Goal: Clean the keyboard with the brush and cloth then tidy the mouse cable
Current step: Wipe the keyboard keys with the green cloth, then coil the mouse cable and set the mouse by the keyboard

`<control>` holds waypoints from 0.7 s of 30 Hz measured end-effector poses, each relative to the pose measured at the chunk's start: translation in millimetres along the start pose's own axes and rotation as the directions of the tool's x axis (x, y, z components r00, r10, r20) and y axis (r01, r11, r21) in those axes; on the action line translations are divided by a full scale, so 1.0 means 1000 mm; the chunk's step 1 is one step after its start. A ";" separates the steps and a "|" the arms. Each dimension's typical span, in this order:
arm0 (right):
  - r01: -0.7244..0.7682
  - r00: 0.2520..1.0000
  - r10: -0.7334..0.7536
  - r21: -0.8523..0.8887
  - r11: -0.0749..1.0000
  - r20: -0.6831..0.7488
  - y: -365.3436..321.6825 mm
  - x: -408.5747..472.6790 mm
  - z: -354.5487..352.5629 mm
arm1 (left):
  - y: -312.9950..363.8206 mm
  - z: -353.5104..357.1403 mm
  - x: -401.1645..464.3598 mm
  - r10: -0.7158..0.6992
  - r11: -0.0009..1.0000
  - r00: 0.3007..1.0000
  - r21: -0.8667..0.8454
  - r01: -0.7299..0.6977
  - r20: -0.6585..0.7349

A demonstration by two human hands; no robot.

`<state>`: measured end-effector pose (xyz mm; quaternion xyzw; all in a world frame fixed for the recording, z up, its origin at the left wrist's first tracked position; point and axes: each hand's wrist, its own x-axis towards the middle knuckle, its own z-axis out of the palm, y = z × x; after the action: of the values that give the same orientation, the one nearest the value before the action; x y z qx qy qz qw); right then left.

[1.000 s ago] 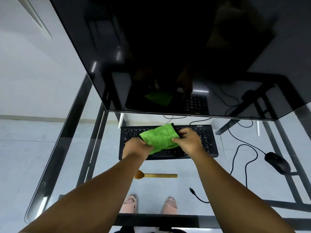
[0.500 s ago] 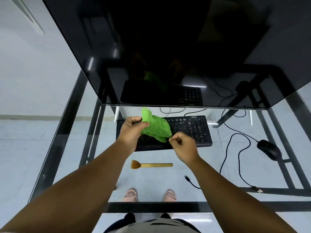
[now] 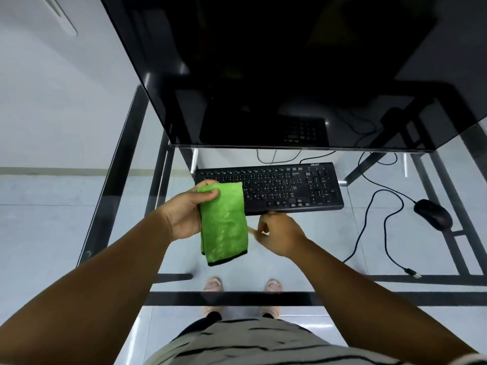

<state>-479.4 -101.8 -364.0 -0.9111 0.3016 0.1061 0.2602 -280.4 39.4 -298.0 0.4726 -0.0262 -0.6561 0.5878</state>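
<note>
Left hand (image 3: pixel 184 214) grip grasping cloth (image 3: pixel 224 225) before keyboard (image 3: pixel 290 188); right hand (image 3: pixel 279 230) fingers curled on brush (image 3: pixel 252 230) handle.

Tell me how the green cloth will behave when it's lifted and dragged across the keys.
Probably floppy: the green cloth droops from the left hand. Likely light, since one hand's grip carries it. Its plush nap should drag rather than slide over the keyboard.
</note>
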 end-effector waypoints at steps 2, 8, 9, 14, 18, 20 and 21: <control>-0.125 0.992 0.127 0.093 0.988 -0.018 0.005 -0.006 -0.002 | -0.012 -0.002 -0.003 -0.084 0.996 0.996 0.017 0.083 0.024; -0.369 0.912 0.401 0.595 0.714 0.085 0.011 -0.018 0.000 | -0.046 -0.004 0.008 -0.214 0.974 0.974 0.060 0.219 -0.074; -0.390 0.903 0.414 0.624 0.677 0.115 0.009 -0.020 0.000 | -0.050 -0.003 0.011 -0.219 0.972 0.969 0.067 0.227 -0.110; -0.426 0.894 0.406 0.642 0.638 0.190 -0.002 -0.022 0.004 | -0.053 -0.002 0.019 -0.133 0.962 0.966 0.206 0.180 -0.222; -0.443 0.891 0.405 0.584 0.680 0.206 -0.006 -0.019 0.007 | -0.055 -0.010 0.026 -0.001 0.859 0.937 0.480 0.180 -0.350; -0.444 0.891 0.409 0.556 0.702 0.196 -0.006 -0.018 0.008 | -0.057 -0.012 0.029 0.116 0.757 0.907 0.627 0.183 -0.405; -0.446 0.891 0.410 0.546 0.710 0.195 -0.006 -0.017 0.008 | -0.058 -0.011 0.029 0.180 0.693 0.891 0.696 0.186 -0.417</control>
<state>-489.5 -84.7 -362.1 -0.6903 0.5140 0.0939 0.5005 -312.7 39.4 -355.5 0.8039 -0.1424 -0.4645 0.3430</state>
